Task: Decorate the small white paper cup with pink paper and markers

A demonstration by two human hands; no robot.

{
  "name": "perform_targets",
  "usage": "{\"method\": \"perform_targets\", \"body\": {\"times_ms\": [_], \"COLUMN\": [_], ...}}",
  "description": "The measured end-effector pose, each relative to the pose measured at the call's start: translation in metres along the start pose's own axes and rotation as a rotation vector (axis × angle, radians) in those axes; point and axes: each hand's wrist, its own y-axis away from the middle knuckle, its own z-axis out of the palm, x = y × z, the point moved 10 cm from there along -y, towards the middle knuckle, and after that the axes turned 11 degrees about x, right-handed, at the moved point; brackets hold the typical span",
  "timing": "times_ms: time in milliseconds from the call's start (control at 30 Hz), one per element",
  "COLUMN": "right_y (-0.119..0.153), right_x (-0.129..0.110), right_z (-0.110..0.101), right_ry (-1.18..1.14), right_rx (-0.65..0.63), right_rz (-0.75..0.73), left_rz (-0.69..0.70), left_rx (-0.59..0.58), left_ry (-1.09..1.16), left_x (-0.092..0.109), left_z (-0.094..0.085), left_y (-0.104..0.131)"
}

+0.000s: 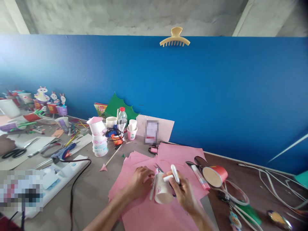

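A white paper cup with a small pink print lies tilted on the pink paper sheets, its round end toward me. My right hand is closed around a thick white marker just above the cup's right side. A shorter white piece, perhaps its cap, is at those fingers. My left hand rests on the sheets left of the cup, fingers bent and a little apart. Its fingertips are beside a slim pale pen; whether they touch it cannot be made out. Scissors lie partly hidden behind the cup.
Stacked decorated cups stand left of the sheets, near a bottle. A glue gun and a power strip with a dark cord lie farther left. Rightward are a red cup, a pink-and-white tube and white cables.
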Motion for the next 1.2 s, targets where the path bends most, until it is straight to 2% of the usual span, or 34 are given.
{"method": "perform_targets", "body": {"times_ms": [67, 133, 300, 467, 733, 967, 1033, 1200], "right_y": [0.003, 0.004, -0.002, -0.004, -0.006, -0.007, -0.007, -0.006], "right_x": [-0.001, -0.001, 0.002, 0.006, 0.009, 0.014, 0.013, 0.016], "right_z": [0.007, 0.009, -0.003, -0.012, -0.014, -0.014, -0.014, -0.014], "right_ry": [-0.001, 0.014, 0.017, -0.074, -0.121, -0.157, -0.159, -0.206], "right_rx": [-0.103, -0.144, -0.051, 0.033, 0.061, 0.054, 0.054, 0.056], "right_rz": [-0.017, -0.027, -0.040, -0.012, 0.002, 0.025, 0.024, 0.040], "left_rz": [0.064, 0.115, 0.145, 0.057, 0.034, -0.075, -0.088, -0.257], "left_rx": [-0.081, -0.138, -0.196, -0.188, -0.047, -0.150, -0.118, 0.135], "left_ry": [-0.029, -0.059, -0.144, -0.207, -0.180, -0.272, -0.247, 0.059], "left_x": [0.005, 0.010, 0.019, 0.010, -0.002, -0.003, -0.005, -0.023], "left_z": [0.011, 0.017, 0.018, 0.017, 0.009, 0.012, 0.010, -0.012], "left_y": [0.004, 0.007, 0.008, 0.009, 0.013, 0.011, 0.009, -0.001]}}
